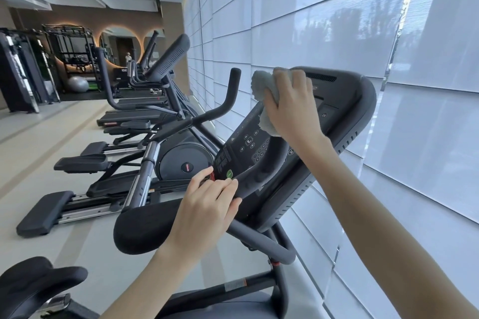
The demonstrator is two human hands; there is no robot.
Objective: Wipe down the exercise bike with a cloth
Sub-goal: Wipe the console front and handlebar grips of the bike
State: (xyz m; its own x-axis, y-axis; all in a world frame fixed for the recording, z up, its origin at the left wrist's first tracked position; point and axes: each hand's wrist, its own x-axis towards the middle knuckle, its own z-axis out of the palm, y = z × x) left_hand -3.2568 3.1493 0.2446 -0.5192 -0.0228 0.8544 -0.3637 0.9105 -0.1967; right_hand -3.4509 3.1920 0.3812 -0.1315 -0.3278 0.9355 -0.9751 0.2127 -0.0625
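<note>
**Console Gets the Cloth First in Bike Wipe-Down**

A person's right hand [293,103] presses a bunched grey cloth [264,90] against the upper face of the console [344,116], right of centre in the frame. The fingers are curled over the cloth and clamp it to the dark panel. The cloth covers the top of the display area and spills down past the heel of the hand, toward the keys [254,147].

The left hand [207,202], low and centre, grips the console's bottom edge. Its fingers are curled on the rim, and the fingertips lie just beside a green key [229,174] and a red one next to it. This hold appears to steady the panel against the wiping pressure.

The rest of the bike [261,238] looks untouched so far. That includes its padded bar [145,228] under the left wrist, the frame tubes below and the saddle [33,282] at lower left, so the job seems to be in an early stage.

The main risk lies in the keys. A firm downward pass of the cloth, or a slip of the left fingertips, could press one and wake the machine or start a programme. If the cloth is wet, which cannot be told here, moisture could reach the vent slots along the console's top and right edge. Because the cloth is wadded, each pass may clean only a narrow strip, leaving streaks or missed patches on the glossy face.

Ellipticals [178,158] line the left of the frame, and pale blinds [337,21] fill the right.
</note>
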